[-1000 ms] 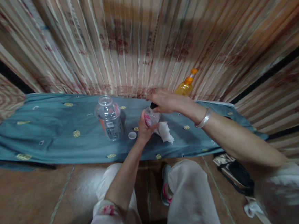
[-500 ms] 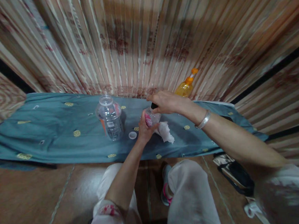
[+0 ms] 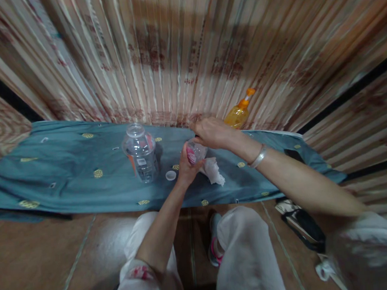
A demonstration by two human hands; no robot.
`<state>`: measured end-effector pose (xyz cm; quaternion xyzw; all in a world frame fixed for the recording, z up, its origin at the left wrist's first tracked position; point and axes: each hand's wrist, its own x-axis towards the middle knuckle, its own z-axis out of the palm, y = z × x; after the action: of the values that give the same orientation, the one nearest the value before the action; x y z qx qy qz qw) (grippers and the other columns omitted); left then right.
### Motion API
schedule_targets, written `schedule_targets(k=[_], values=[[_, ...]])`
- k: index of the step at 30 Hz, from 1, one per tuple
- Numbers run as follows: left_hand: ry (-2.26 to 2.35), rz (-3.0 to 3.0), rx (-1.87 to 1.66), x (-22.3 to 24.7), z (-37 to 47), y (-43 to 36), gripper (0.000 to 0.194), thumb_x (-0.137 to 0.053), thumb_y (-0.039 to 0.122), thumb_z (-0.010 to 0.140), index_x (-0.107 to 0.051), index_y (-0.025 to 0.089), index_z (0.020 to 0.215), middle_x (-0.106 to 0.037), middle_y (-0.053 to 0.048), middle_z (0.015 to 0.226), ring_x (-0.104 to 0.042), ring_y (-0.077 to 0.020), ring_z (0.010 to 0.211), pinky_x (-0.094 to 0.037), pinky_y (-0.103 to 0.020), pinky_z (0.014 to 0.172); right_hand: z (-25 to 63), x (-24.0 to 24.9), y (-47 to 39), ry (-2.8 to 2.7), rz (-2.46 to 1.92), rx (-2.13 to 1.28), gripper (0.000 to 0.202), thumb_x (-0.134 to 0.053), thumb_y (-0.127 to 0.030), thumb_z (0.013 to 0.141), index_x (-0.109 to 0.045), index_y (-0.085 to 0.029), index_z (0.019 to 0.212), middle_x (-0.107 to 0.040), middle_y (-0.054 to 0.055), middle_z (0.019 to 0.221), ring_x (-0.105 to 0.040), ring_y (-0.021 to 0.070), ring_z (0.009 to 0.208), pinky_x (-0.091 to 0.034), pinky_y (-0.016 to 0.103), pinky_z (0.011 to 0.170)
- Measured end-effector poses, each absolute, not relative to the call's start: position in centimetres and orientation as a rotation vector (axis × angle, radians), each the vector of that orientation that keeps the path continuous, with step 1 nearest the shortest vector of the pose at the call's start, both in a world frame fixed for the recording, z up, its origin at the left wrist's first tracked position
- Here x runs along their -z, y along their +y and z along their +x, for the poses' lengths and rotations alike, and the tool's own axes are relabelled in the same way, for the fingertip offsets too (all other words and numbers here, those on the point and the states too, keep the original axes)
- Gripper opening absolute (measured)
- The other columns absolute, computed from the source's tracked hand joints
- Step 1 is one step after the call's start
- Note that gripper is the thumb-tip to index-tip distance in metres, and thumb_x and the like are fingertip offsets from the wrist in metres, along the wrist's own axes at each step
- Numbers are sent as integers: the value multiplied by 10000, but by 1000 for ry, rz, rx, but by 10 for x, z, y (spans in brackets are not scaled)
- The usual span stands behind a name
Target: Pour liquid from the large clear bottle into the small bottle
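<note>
My left hand (image 3: 187, 165) has its grip curled round a small clear container (image 3: 199, 150) with pink on its side, above the table (image 3: 82, 185). My right hand (image 3: 211, 132) is over the container's top, fingers bent down; I cannot tell what that grip pinches. Just beside the container, on its near right, lies crumpled white tissue (image 3: 213, 172). To its left are a white cap (image 3: 171, 176) and, farther out, a big clear jar (image 3: 142, 155), upright; beyond it, to the right, is an orange pump bottle (image 3: 237, 116).
</note>
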<state>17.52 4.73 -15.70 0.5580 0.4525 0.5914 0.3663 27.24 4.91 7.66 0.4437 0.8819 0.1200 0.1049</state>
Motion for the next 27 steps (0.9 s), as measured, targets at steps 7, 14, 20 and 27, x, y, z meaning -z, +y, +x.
schedule_targets(k=[7,14,20,27], values=[[1139,1441,-1540,158,176,49,1002,-909,393,676,-427,234,1540,-563,-180,1561,-547,-356,1461,-421,-584,1243,273,-74,51,2617,1293,-368,362,-586,-274,1027,-675,-60,1304,-781,234,1177,-720,338,1181,-516,371,906],[1150,1449,-1521,156,175,48,1014,-906,391,680,-414,213,1549,-543,-192,1579,-533,-359,1474,-412,-582,1250,273,-75,49,2616,1331,-344,429,-621,-287,1012,-628,-67,1380,-785,226,1171,-725,345,1175,-520,384,922],[1182,1432,-1499,153,175,46,1007,-909,366,684,-429,224,1557,-560,-172,1558,-542,-351,1466,-431,-553,1243,274,-74,51,2605,1354,-350,438,-574,-353,1038,-645,-66,1360,-775,243,1206,-710,361,1208,-524,399,923],[1197,1431,-1476,150,173,43,1015,-905,357,683,-412,242,1562,-555,-161,1578,-544,-344,1464,-433,-553,1240,272,-76,49,2600,1399,-357,433,-565,-362,1046,-664,-38,1315,-776,262,1176,-722,371,1183,-521,392,884]])
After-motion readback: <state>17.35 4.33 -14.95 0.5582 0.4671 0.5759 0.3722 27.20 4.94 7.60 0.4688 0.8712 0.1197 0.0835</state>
